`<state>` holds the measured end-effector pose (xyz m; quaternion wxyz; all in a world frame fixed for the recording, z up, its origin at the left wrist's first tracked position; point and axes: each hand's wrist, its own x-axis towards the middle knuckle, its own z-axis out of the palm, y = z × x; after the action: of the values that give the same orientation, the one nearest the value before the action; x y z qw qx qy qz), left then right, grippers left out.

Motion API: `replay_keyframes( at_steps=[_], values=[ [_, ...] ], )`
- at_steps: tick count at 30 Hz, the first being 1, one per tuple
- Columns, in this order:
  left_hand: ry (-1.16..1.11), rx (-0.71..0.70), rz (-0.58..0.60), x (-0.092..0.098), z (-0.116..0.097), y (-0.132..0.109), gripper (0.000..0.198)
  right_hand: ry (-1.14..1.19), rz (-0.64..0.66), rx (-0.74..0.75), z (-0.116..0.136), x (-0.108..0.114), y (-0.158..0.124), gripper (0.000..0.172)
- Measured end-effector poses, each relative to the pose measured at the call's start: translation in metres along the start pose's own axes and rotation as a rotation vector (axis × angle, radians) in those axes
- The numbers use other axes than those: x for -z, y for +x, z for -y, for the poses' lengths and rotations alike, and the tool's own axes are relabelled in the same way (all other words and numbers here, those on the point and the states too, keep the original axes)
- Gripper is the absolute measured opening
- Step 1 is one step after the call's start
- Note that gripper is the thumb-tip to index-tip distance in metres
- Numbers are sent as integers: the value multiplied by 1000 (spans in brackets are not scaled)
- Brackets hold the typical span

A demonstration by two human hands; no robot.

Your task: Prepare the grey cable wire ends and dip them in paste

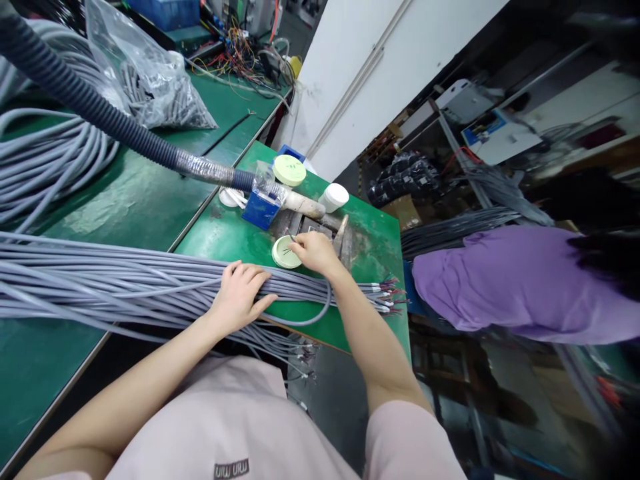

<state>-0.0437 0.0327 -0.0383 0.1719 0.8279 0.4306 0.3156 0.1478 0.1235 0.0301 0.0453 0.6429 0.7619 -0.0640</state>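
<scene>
My left hand [240,293] lies flat with fingers spread on a thick bundle of grey cables [125,283] that runs across the green bench [135,200]. My right hand [313,252] is pinched on one grey cable [320,310] that loops back from the bundle, and holds its stripped end over a round pale green lid [284,253]. The cable ends [387,297] with bare coloured wires stick out to the right of my right forearm.
A black corrugated hose [90,107] ends at a small metal fixture [330,230]. Nearby stand a blue box [260,208], a pale green lid [289,170] and a white jar [333,197]. A bag of cable [150,80] lies behind. A person in purple [520,283] sits on the right.
</scene>
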Motion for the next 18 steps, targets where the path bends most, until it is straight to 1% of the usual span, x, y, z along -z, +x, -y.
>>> replay_keyframes(
  at_steps=[4,7,9,12,15,18],
  values=[
    [-8,-4,-12,0,0,0,35,-47,19,-18,4,0,-2,28],
    [-14,-9,-17,-1,1,-1,34,-11,-36,-14,-5,7,-6,29],
    [-14,-10,-14,-1,2,-1,34,51,-109,-38,-18,13,-7,33],
    [-8,-8,-8,-1,2,0,34,141,-195,-175,-45,18,-5,36],
    [-6,-4,-11,0,1,0,33,159,-200,-332,-70,12,2,34],
    [-4,-3,-17,0,0,1,33,149,-182,-403,-85,0,11,31]
  ],
)
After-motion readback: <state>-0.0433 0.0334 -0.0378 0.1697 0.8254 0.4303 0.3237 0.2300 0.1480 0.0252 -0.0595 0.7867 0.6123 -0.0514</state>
